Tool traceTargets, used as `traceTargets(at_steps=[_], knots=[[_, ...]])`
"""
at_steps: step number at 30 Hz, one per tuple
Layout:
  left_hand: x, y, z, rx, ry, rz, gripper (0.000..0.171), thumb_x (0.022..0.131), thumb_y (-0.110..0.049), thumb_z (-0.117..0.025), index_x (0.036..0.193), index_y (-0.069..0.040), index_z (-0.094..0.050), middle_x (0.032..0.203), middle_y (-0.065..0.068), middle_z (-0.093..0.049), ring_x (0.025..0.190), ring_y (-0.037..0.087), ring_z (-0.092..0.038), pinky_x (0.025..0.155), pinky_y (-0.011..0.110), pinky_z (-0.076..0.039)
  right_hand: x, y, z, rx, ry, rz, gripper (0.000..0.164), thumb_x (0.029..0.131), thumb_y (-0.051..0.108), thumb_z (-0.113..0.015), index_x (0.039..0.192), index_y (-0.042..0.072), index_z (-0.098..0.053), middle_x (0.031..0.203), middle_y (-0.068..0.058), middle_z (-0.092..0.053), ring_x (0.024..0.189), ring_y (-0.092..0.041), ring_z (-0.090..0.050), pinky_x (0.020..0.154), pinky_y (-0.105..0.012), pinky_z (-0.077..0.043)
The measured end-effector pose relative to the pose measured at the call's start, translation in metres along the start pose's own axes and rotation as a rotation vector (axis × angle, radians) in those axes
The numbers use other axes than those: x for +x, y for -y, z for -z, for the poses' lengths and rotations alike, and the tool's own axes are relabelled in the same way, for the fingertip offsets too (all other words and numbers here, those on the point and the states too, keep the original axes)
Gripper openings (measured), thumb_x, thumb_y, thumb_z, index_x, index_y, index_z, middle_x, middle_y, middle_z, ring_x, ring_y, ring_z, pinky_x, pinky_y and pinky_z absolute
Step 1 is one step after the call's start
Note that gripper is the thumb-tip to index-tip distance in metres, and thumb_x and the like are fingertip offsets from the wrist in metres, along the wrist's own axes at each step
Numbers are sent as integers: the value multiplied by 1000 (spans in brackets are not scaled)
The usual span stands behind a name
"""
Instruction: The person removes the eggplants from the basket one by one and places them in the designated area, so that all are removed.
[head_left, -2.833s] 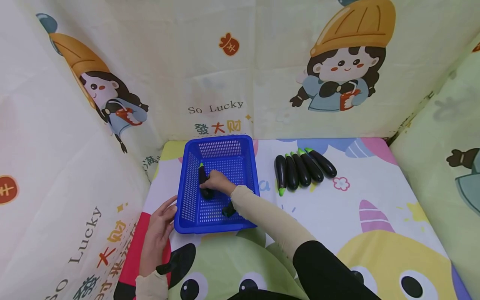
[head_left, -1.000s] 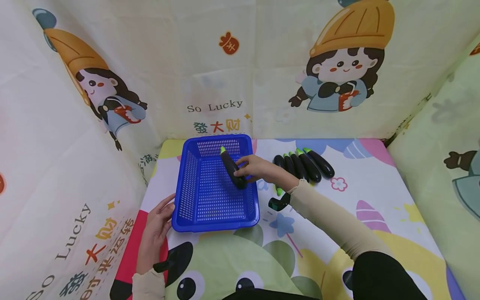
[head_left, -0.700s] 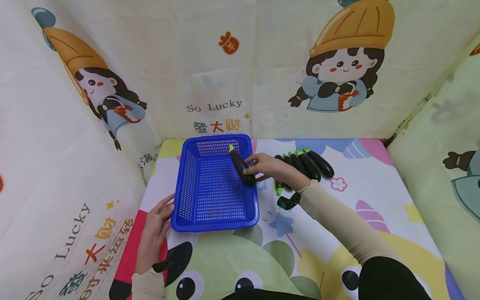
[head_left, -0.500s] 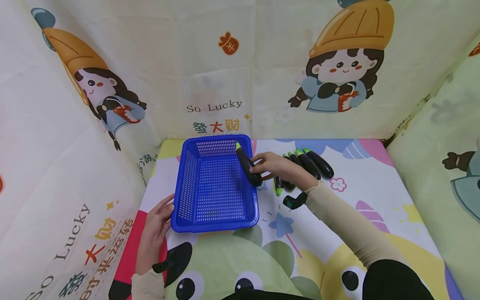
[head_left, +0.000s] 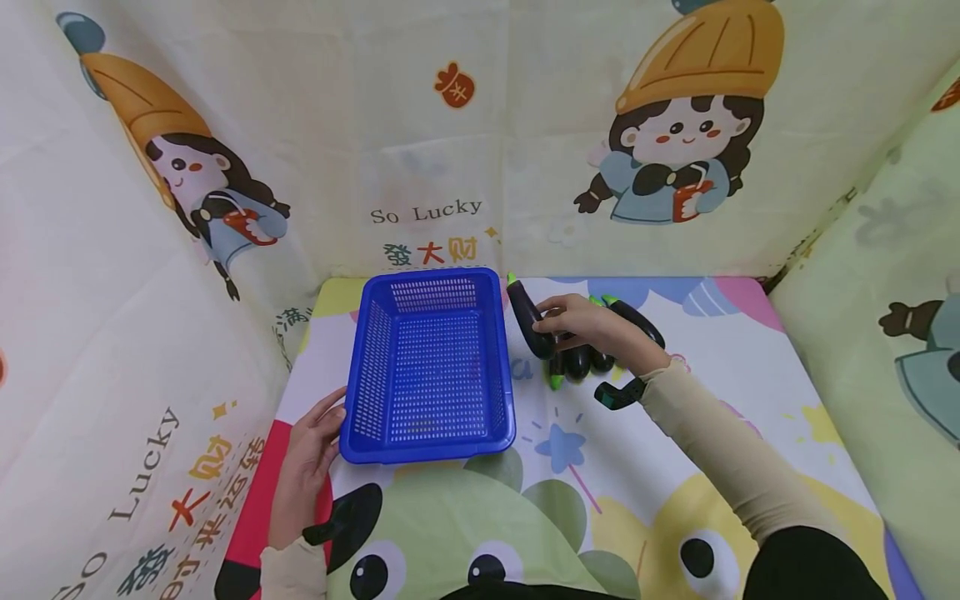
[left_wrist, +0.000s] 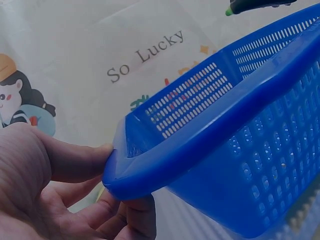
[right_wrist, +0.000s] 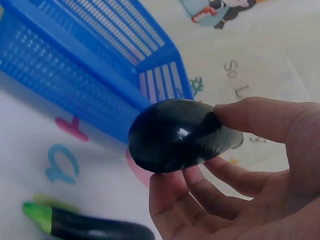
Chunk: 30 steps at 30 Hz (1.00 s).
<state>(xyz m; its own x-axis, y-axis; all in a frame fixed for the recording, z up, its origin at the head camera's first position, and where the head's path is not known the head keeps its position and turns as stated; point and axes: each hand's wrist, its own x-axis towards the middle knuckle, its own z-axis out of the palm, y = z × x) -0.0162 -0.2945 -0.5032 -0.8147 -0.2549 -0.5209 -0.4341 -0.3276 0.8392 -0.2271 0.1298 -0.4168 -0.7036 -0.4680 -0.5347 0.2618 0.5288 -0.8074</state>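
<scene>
My right hand (head_left: 596, 327) grips an eggplant (head_left: 528, 319) with a dark glossy body and a green stem tip, held just right of the basket. In the right wrist view the thumb is on one side of this eggplant (right_wrist: 175, 135), with fingertips beneath. A blue perforated plastic basket (head_left: 507, 367) has nothing inside it. At its left rim is my left hand (head_left: 303, 471); the left wrist view shows thumb and curled fingers pinching the basket's corner rim (left_wrist: 130, 175). Several more eggplants (head_left: 576, 364) lie in a row under my right hand, partly hidden by it.
A cartoon-printed cloth (head_left: 570, 500) covers the table. Printed fabric walls (head_left: 540, 242) enclose it at the back and both sides. One eggplant (head_left: 636, 320) of the row shows beyond my right wrist.
My right hand has lifted the eggplant out of the basket and carried it rightward over the rim, to beside the row. My left hand has stayed at the basket's left rim.
</scene>
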Motion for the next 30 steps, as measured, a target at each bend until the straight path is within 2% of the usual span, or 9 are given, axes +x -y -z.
traceTargets(at_steps=[4,7,10,13,19,22,26,30], knots=[[-1,-1,0,5,-10,8,53,109,-21,-55,160,-22,-43,100,-15,-76,92,5,-71,70,12,-54,-4,-6,12,19,-5,-9,60,106,23,-57,157,1,-37,154,-28,-47,133,-39,-54,118,-59,-44],[-1,-1,0,1,-13,17,53,109,-20,-54,160,-23,-43,100,-15,-76,92,5,-71,69,12,-53,-7,-10,20,30,-23,-14,57,107,23,-53,157,1,-38,155,-27,-45,137,-39,-50,120,-59,-41],[0,-1,0,-7,-8,17,54,109,-20,-55,161,-23,-42,102,-16,-76,95,6,-71,75,13,-57,-9,-16,27,34,-49,-16,55,106,24,-50,156,1,-40,155,-26,-45,135,-38,-51,121,-60,-40],[0,-1,1,-3,-1,18,53,109,-21,-54,161,-23,-42,102,-16,-76,95,6,-72,74,13,-56,-11,-22,34,24,-80,-12,56,105,24,-49,155,1,-41,154,-26,-46,133,-38,-53,120,-60,-41],[0,0,1,-15,11,3,55,108,-19,-55,161,-21,-41,104,-16,-77,98,6,-72,84,18,-60,-15,-33,49,-2,-112,-4,58,107,25,-46,157,-3,-35,158,-29,-40,139,-43,-47,122,-65,-35],[0,0,1,1,7,6,55,109,-20,-55,161,-22,-41,102,-17,-77,96,6,-72,78,14,-58,-14,-39,57,-11,-143,-18,60,107,25,-46,158,-3,-34,158,-30,-39,142,-44,-42,123,-66,-33],[-2,-1,1,21,-9,19,53,109,-22,-54,160,-23,-43,100,-16,-76,93,5,-72,66,12,-49,-13,-48,66,-22,-198,-47,60,106,25,-47,157,-2,-35,158,-29,-39,143,-43,-40,123,-66,-32],[-4,-3,1,9,-19,46,52,109,-25,-54,160,-26,-43,103,-17,-75,93,3,-71,68,12,-50,-13,-59,76,-10,-236,-72,59,106,26,-47,158,-2,-35,161,-29,-36,146,-44,-36,124,-66,-30]])
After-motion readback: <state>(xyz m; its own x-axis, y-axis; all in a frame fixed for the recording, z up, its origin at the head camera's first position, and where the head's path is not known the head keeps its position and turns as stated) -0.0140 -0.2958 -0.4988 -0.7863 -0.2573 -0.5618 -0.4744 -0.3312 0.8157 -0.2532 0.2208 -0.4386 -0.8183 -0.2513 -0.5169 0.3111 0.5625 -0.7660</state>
